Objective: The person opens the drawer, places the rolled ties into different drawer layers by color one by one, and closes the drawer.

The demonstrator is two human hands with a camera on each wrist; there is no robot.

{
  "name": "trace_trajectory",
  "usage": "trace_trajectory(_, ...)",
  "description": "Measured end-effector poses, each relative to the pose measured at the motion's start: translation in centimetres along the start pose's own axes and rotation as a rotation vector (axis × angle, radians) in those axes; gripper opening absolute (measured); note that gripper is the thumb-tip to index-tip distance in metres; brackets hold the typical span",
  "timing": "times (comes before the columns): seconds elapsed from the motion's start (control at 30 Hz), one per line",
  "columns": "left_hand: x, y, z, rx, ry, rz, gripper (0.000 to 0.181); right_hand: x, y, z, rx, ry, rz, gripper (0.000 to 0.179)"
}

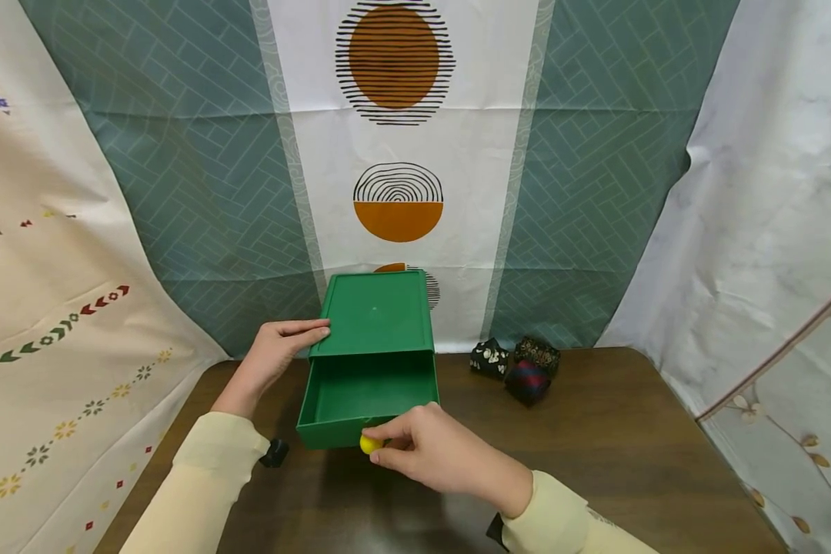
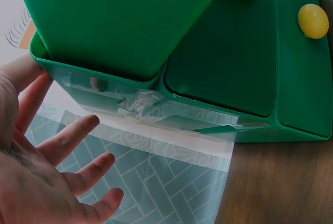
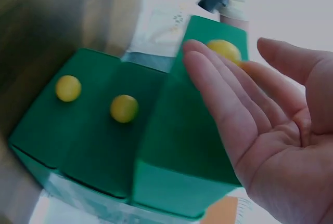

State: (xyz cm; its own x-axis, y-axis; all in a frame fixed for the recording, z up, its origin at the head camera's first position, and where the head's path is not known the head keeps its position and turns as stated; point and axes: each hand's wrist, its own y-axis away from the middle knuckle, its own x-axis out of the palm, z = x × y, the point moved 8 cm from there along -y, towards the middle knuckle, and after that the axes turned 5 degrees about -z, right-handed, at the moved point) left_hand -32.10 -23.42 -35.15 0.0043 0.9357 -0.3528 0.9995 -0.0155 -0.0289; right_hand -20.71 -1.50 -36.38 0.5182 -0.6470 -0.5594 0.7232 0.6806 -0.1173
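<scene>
A green drawer cabinet (image 1: 379, 312) stands on the table with its top drawer (image 1: 370, 388) pulled out toward me. My right hand (image 1: 432, 454) pinches the yellow round knob (image 1: 370, 444) on that drawer's front, thumb and forefinger at it. In the right wrist view, two lower drawers, each with a yellow knob (image 3: 124, 108), sit pushed in beside the drawn-out one. My left hand (image 1: 287, 350) touches the cabinet's left top edge. Its other fingers (image 2: 78, 133) stretch out beside the cabinet's side, where clear tape (image 2: 151, 104) is stuck.
Right of the cabinet, three small patterned bundles lie together: a black-and-white one (image 1: 488, 358), a dark floral one (image 1: 538, 355) and a red-and-blue one (image 1: 527, 382). Printed cloth (image 1: 402, 138) hangs behind the brown table (image 1: 595, 438), with more cloth on both sides.
</scene>
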Motion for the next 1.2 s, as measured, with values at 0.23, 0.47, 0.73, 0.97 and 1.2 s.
trace_trajectory(0.23,-0.3,-1.1,1.9,0.007,-0.002,-0.011,0.044,-5.8,-0.6,1.1,0.053,-0.139,-0.152,0.025)
trace_trajectory(0.47,-0.5,-1.7,2.8,0.031,-0.021,-0.025,0.045,-15.5,-0.1,-1.3,0.047,-0.054,-0.631,0.02)
trace_trajectory(0.73,-0.5,-1.6,2.5,0.044,-0.023,-0.02,0.044,-20.2,2.1,-5.9,0.17,0.2,-0.908,0.023)
trace_trajectory(0.97,-0.5,-1.8,2.7,0.044,-0.032,-0.023,0.045,-19.9,2.2,-11.6,0.328,0.304,-0.815,0.036)
trace_trajectory(1.2,-0.5,-1.8,3.0,0.033,-0.021,-0.031,0.046,-18.7,2.6,-17.4,0.426,0.394,-0.703,0.041)
